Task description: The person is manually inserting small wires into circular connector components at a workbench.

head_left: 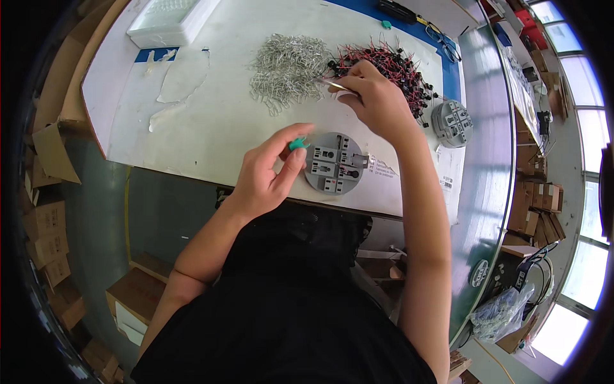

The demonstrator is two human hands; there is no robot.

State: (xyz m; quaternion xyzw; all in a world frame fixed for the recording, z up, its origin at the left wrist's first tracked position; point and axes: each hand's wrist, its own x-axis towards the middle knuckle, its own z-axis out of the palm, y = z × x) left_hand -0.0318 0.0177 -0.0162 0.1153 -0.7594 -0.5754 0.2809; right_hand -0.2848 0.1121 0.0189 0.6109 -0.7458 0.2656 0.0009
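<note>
My left hand (261,174) pinches a small green plastic piece (298,144) between thumb and fingers, just left of a round grey fixture (336,180). That fixture lies near the table's front edge and has several raised blocks and slots on its face. With its fingers closed, my right hand (384,107) grips metal tweezers (334,84). The tweezers' tip is at the right edge of a pile of small shiny, silvery bent parts (284,70). Behind my right hand spreads a heap of small black components with red and black wires (393,64).
A stack of similar grey fixtures (453,125) stands at the table's right. White foam trays (171,22) sit at the far left, near torn clear film (184,77). A black-handled tool (396,10) and a green bit (385,24) lie at the back. Cardboard boxes (137,296) stand below left.
</note>
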